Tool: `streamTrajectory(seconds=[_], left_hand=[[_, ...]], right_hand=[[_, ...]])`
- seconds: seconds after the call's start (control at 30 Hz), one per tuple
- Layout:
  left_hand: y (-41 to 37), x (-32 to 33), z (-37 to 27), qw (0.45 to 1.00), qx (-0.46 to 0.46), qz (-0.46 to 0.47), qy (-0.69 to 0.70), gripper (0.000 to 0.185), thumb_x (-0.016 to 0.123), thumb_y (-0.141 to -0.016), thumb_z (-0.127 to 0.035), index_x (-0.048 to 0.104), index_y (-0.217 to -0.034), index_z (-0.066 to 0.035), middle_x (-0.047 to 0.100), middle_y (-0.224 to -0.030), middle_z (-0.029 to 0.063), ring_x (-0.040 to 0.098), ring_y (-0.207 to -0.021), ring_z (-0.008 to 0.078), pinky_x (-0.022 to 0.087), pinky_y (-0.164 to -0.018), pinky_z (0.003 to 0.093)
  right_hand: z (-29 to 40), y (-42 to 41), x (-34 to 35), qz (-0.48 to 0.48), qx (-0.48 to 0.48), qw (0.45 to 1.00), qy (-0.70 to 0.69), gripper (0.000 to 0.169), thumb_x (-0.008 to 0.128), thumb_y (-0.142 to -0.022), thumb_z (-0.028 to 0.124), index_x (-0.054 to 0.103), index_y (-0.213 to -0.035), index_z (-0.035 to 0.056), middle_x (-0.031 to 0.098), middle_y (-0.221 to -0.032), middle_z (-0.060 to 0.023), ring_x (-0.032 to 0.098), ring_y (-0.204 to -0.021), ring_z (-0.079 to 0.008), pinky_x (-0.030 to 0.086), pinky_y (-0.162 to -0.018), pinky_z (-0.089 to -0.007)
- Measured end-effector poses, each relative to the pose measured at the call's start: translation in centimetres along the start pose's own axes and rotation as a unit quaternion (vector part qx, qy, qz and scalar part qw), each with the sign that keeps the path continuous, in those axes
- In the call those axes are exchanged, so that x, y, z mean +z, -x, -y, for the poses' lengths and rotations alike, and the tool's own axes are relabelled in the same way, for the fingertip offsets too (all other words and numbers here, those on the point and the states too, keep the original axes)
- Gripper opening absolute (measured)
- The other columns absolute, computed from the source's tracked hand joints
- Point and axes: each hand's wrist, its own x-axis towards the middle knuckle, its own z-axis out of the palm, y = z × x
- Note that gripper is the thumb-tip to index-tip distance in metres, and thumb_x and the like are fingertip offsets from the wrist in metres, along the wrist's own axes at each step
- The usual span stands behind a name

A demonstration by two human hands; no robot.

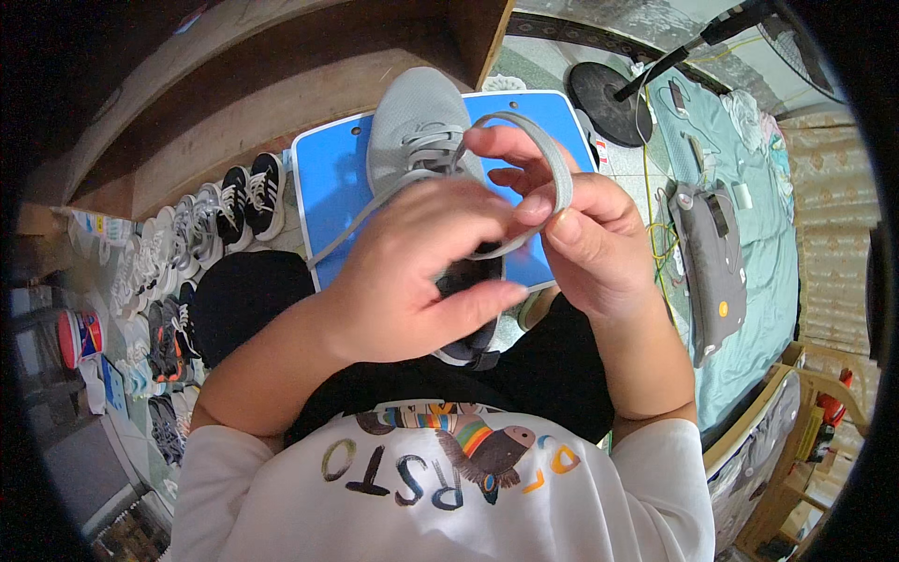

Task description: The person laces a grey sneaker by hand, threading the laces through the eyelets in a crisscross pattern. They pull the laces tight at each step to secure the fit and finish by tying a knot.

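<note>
A grey mesh sneaker (421, 112) lies on a small blue board with a white rim (337, 175), its toe pointing away from me. Its flat grey shoelace (558, 165) rises from the upper eyelets in a wide loop. My right hand (597, 225) pinches that loop between thumb and fingertips, right of the shoe. Over the shoe's opening is my left hand (421, 260), slightly blurred, thumb and fingers apart; whether its hidden fingertips touch the lace I cannot tell. The other lace end runs down to the left across the board. The shoe's heel shows partly beneath my left hand.
Several pairs of shoes (267, 193) stand in rows on the tiled floor at left. A wooden shelf unit (309, 105) is beyond the board. A fan's round black base (607, 102) stands at upper right, near a bed with a green sheet (765, 281) and a grey cushion (713, 281).
</note>
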Motion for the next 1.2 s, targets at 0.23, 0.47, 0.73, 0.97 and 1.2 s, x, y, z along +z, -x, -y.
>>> streamTrajectory(seconds=[0.23, 0.47, 0.73, 0.97, 1.2], left_hand=[[0.6, -1.8, 0.9, 0.999, -0.035, 0.024, -0.032, 0.014, 0.053, -0.088, -0.008, 0.061, -0.097, 0.0, 0.06, -0.077, 0.0086, 0.056, -0.069, 0.02, 0.044, -0.064, 0.0308], [0.6, -4.2, 1.8, 0.976, -0.088, 0.008, -0.197, 0.011, 0.06, -0.082, -0.007, 0.064, -0.091, -0.003, 0.063, -0.079, 0.01, 0.059, -0.069, 0.0256, 0.044, -0.062, 0.0329], [0.6, -4.2, 2.3, 0.961, -0.111, -0.061, -0.246, 0.013, 0.064, -0.08, -0.007, 0.065, -0.092, -0.005, 0.064, -0.078, 0.0079, 0.061, -0.074, 0.0225, 0.045, -0.066, 0.0323], [0.5, -2.1, 1.9, 0.959, 0.007, -0.034, -0.281, 0.014, 0.071, -0.071, -0.01, 0.066, -0.085, -0.008, 0.065, -0.079, 0.0079, 0.06, -0.071, 0.0255, 0.045, -0.062, 0.0347], [0.4, -1.9, 2.6, 0.956, -0.025, -0.085, -0.278, 0.012, 0.072, -0.071, -0.012, 0.067, -0.081, -0.008, 0.064, -0.079, 0.0051, 0.06, -0.073, 0.0249, 0.046, -0.065, 0.0352]], right_hand=[[2.2, -0.8, -3.6, -0.093, 0.035, 0.946, -0.309, 0.026, 0.042, -0.095, 0.027, 0.054, -0.081, 0.0086, 0.05, -0.066, -0.0008, 0.055, -0.071, -0.0207, 0.044, -0.087, -0.0425], [1.9, -0.9, -8.3, -0.301, 0.146, 0.933, -0.13, 0.031, 0.053, -0.088, 0.027, 0.042, -0.061, 0.0163, 0.034, -0.049, 0.0033, 0.039, -0.047, -0.0142, 0.043, -0.072, -0.0356], [0.8, -1.0, -10.1, -0.393, 0.137, 0.902, 0.117, 0.018, 0.058, -0.087, 0.023, 0.056, -0.077, 0.008, 0.053, -0.069, -0.0004, 0.049, -0.062, -0.0125, 0.043, -0.069, -0.0266], [-0.6, -1.5, -2.7, 0.008, -0.12, 0.865, 0.488, 0.024, 0.073, -0.073, 0.015, 0.064, -0.094, 0.0075, 0.065, -0.088, -0.0064, 0.06, -0.081, -0.0221, 0.045, -0.077, -0.033], [-0.5, -1.4, -3.4, 0.008, -0.126, 0.797, 0.591, 0.018, 0.071, -0.07, 0.009, 0.067, -0.087, 0.0096, 0.065, -0.081, -0.005, 0.059, -0.076, -0.024, 0.043, -0.072, -0.0369]])
